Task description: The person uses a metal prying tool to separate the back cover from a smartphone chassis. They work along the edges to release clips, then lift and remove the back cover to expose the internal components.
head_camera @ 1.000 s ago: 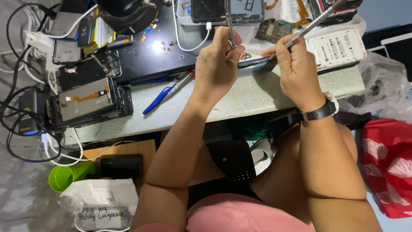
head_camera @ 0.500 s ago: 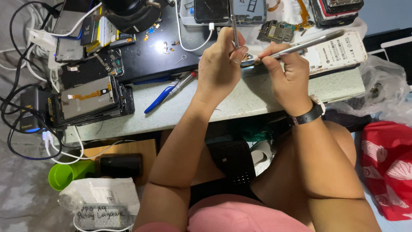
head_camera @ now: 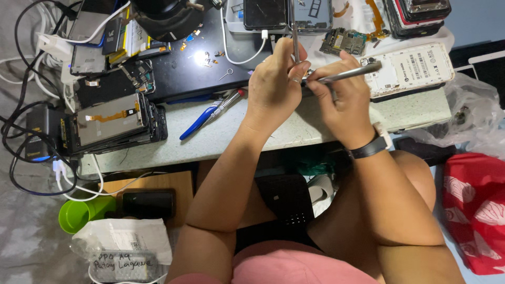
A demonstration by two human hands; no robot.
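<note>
Tweezers (head_camera: 294, 37) stand upright, pinched in the left hand (head_camera: 273, 84); right hand (head_camera: 342, 102) grasps a thin metal tool (head_camera: 347, 73). Both look light, stiff, slippery; best gripped mid-shaft.

I see shiny bare-metal tweezers (head_camera: 294, 31) and a brushed metal tool (head_camera: 350, 73), blue rubbery-handled pliers (head_camera: 208, 115), a matt speckled stone-like worktop (head_camera: 252, 139), a glossy black mat (head_camera: 194, 73), a white plastic phone back (head_camera: 413, 68), a glossy green plastic cup (head_camera: 79, 214), a crinkly clear plastic bag (head_camera: 476, 121) and red cloth (head_camera: 476, 210)
</note>
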